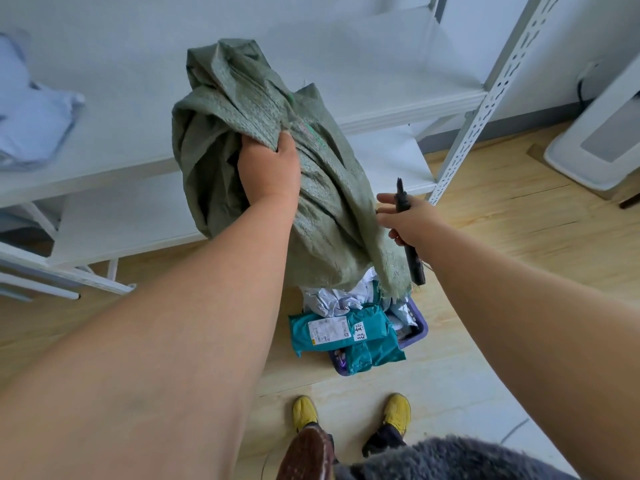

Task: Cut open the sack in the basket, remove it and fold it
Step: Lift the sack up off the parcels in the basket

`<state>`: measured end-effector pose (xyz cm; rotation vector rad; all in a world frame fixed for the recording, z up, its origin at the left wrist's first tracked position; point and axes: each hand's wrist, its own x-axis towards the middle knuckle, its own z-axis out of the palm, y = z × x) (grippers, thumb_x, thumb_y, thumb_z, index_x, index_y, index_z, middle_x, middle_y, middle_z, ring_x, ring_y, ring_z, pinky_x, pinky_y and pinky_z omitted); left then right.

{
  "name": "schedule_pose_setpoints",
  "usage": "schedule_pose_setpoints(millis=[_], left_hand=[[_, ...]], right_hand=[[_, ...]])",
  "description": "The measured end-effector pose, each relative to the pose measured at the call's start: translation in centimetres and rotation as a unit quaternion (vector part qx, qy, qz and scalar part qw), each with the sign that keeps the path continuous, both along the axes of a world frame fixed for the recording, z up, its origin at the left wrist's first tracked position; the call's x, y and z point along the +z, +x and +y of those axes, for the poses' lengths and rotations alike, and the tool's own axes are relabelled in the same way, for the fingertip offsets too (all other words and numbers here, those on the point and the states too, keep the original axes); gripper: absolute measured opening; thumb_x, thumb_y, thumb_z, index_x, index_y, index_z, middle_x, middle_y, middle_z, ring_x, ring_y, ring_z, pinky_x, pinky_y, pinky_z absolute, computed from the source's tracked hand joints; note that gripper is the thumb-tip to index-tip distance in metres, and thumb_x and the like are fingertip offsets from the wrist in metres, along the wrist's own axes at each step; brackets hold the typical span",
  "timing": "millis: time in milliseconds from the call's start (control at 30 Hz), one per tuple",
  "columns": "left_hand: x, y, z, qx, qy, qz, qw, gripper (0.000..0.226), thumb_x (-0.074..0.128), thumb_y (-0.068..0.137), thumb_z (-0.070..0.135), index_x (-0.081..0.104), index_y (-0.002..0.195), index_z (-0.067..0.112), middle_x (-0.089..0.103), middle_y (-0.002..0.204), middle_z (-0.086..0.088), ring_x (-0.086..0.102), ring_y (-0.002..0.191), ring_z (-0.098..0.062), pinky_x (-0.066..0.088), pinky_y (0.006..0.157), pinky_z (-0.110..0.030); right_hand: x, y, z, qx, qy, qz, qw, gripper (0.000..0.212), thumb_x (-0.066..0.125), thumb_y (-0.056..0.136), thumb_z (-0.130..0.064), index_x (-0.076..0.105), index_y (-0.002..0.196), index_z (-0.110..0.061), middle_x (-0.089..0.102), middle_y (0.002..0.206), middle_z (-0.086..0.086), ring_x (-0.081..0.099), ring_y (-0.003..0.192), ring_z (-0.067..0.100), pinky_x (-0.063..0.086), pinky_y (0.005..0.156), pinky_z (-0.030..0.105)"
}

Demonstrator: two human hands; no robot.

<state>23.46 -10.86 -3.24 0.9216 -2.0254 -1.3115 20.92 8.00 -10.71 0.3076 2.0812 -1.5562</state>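
A green woven sack (242, 109) hangs bunched in the air above the purple basket (417, 336) on the floor. My left hand (268, 168) grips a fold of the sack near its middle. The sack's frayed lower edge (391, 271) trails down to the parcels in the basket. My right hand (407, 221) sits beside the sack's right side and holds a black cutter (408, 233), blade end pointing up. Teal and silver parcels (349, 336) fill the basket and hide most of it.
A white metal shelf rack (381, 109) stands right behind the sack, its slotted post (485, 98) at the right. A pale blue bag (31, 109) lies on the shelf at far left. A white appliance (602, 133) stands on the wooden floor at right. My feet in yellow shoes (304, 412) stand below the basket.
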Motion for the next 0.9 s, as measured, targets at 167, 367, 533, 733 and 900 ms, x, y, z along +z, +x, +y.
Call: schedule_pose_setpoints(millis=[167,367,533,733,900], left_hand=[[1.8,-0.2,-0.1,0.045,0.037,0.001,0.998,0.040,0.053,0.097,0.027,0.052,0.130,0.004,0.060,0.128,-0.007,0.058,0.116,-0.020,0.034,0.074,-0.012],[3.5,-0.4,0.0,0.082,0.041,0.035,0.995,0.041,0.053,0.097,0.028,0.051,0.131,0.004,0.060,0.129,-0.006,0.059,0.115,-0.019,0.038,0.076,-0.012],[5.3,0.3,0.4,0.111,0.008,0.087,0.990,0.042,0.055,0.096,0.025,0.051,0.133,0.005,0.060,0.130,-0.005,0.058,0.117,-0.016,0.035,0.078,-0.004],[7.7,3.1,0.0,0.143,-0.079,0.115,0.980,0.037,0.056,0.095,0.023,0.057,0.126,0.002,0.064,0.125,-0.006,0.060,0.114,-0.015,0.035,0.072,0.002],[8.2,4.7,-0.1,0.159,-0.047,0.109,0.980,0.038,0.055,0.096,0.025,0.054,0.127,0.002,0.063,0.126,-0.008,0.060,0.114,-0.017,0.032,0.073,-0.002]], right_hand=[[1.0,-0.2,0.3,0.002,-0.004,0.013,1.000,0.038,0.066,0.088,-0.008,0.063,0.123,-0.021,0.070,0.108,0.002,0.053,0.059,0.013,0.047,0.056,0.025],[2.9,-1.1,1.0,0.013,-0.012,0.042,0.999,0.038,0.064,0.088,-0.006,0.063,0.124,-0.019,0.070,0.109,0.002,0.051,0.057,0.013,0.044,0.053,0.023],[3.9,-1.1,1.1,0.039,-0.003,0.059,0.997,0.038,0.064,0.088,-0.010,0.062,0.124,-0.022,0.067,0.108,0.000,0.052,0.059,0.012,0.046,0.056,0.023],[4.4,-0.2,0.9,0.053,0.001,0.070,0.996,0.040,0.065,0.088,-0.012,0.062,0.126,-0.023,0.062,0.100,0.001,0.052,0.058,0.014,0.050,0.066,0.030],[4.4,1.7,1.2,0.046,-0.005,0.064,0.997,0.044,0.071,0.085,-0.014,0.061,0.127,-0.020,0.065,0.111,0.009,0.051,0.056,0.016,0.049,0.062,0.031]])
